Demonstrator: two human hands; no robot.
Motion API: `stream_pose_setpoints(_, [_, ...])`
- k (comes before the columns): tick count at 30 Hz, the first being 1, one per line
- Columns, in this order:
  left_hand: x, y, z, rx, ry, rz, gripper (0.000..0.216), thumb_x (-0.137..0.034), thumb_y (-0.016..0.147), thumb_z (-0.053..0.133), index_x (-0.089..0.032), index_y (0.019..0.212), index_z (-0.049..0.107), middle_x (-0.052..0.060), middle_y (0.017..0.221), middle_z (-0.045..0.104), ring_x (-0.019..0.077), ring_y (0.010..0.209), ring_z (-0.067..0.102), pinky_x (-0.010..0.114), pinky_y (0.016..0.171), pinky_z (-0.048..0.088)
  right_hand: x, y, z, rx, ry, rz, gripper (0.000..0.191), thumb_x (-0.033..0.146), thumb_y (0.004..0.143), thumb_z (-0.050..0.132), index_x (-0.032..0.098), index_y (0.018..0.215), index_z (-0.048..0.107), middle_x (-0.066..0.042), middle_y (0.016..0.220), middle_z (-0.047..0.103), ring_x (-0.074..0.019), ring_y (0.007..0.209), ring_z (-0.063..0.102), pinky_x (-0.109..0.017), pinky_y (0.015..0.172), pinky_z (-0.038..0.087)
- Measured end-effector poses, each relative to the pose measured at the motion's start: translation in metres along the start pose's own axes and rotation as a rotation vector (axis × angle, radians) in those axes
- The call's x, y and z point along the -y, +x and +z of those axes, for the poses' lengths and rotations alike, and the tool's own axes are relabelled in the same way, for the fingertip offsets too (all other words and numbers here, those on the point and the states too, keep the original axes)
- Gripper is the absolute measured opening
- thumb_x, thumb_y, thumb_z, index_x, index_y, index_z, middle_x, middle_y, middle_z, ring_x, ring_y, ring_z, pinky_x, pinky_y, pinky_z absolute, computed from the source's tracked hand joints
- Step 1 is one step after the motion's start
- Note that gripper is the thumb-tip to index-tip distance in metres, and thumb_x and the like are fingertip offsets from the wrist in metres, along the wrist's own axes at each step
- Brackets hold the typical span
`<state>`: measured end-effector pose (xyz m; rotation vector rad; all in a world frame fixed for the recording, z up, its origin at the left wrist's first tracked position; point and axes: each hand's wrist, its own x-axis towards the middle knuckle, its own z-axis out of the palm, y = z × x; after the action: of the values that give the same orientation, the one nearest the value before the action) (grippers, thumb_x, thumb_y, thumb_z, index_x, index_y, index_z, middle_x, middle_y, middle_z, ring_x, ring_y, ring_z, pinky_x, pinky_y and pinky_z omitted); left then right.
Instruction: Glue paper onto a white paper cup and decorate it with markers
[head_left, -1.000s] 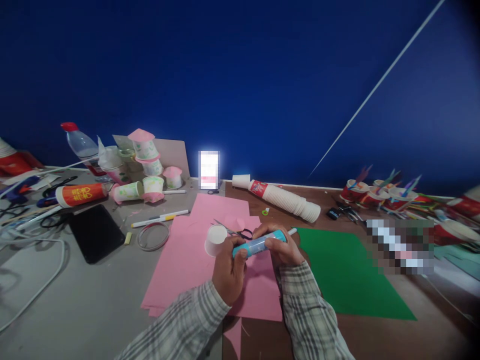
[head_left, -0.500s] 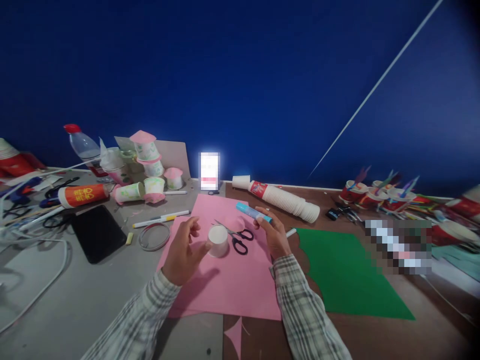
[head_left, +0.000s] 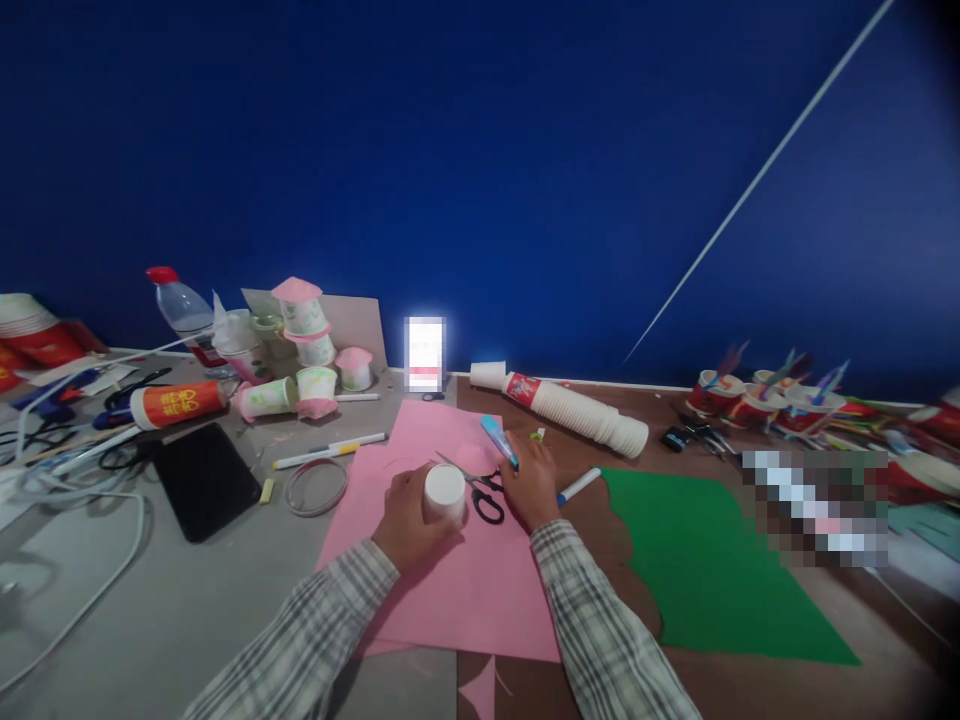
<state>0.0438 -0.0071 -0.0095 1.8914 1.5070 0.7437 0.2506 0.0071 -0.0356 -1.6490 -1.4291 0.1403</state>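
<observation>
My left hand (head_left: 409,520) wraps around the white cup (head_left: 445,494) standing upside down on the pink paper (head_left: 450,580). Just right lie black scissors (head_left: 484,492). My right hand (head_left: 529,488) pinches a blue glue stick (head_left: 499,441), tilted far-left.

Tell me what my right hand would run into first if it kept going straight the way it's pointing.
Probably the long sleeve of stacked paper cups. Your right hand, holding the blue glue stick, points away from you across the pink paper. Depth is hard to judge.
</observation>
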Motion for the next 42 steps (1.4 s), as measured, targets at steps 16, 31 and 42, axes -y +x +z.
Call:
stream_pose_setpoints(16, [0.000,0.001,-0.002,-0.023,0.010,0.073,0.062,-0.037,0.037,0.076,-0.028,0.096,0.058,0.002,0.095,0.062,0.0329,0.099,0.044,0.044,0.089,0.033,0.026,0.003,0.017,0.188,-0.048,-0.224,0.021,0.018,0.073,0.057,0.022,0.091,0.067,-0.008,0.092,0.069,-0.0325,0.110,0.048,-0.050,0.103,0.024])
stream_pose_setpoints(31, [0.009,0.005,0.003,-0.054,0.043,0.126,0.059,-0.035,0.035,0.079,-0.025,0.091,0.060,0.004,0.087,0.063,0.0335,0.092,0.047,0.046,0.082,0.035,0.084,-0.011,-0.021,0.397,0.388,-0.160,0.027,0.023,0.079,0.056,0.029,0.104,0.065,-0.006,0.113,0.064,-0.0250,0.107,0.057,-0.041,0.094,0.046])
stream_pose_setpoints(42, [0.001,0.002,0.001,-0.057,0.121,0.226,0.041,-0.037,0.046,0.073,-0.030,0.085,0.062,-0.003,0.080,0.065,0.0251,0.085,0.053,0.042,0.085,0.035,0.087,-0.017,-0.015,0.397,0.216,-0.410,0.041,0.030,0.077,0.061,0.025,0.117,0.055,-0.009,0.118,0.061,-0.0282,0.114,0.051,-0.050,0.100,0.040])
